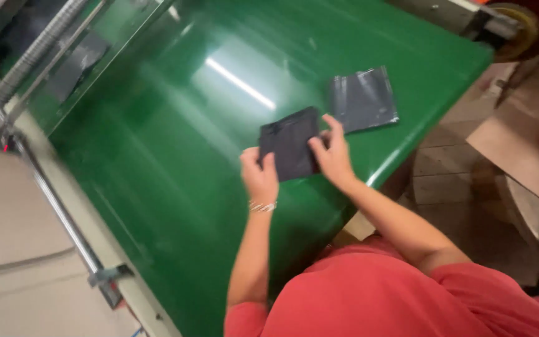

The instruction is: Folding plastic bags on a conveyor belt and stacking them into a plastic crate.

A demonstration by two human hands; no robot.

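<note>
A dark flat pouch [289, 143] was gripped at its lower edge by the left hand [260, 179] and at its right edge by the right hand [332, 156], fingers closed on it above the green conveyor belt [157, 156]. Just beyond, a grey plastic mailer bag [363, 98] was laid flat on the belt, near its right edge; whether anything was inside either could not be told.

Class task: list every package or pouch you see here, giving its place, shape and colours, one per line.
Dark pouch: flat, roughly rectangular, black, held over the green table by the left hand and right hand.
Grey pouch: flat, squarish, glossy grey plastic, lying on the table beyond the hands, near its right edge.
</note>
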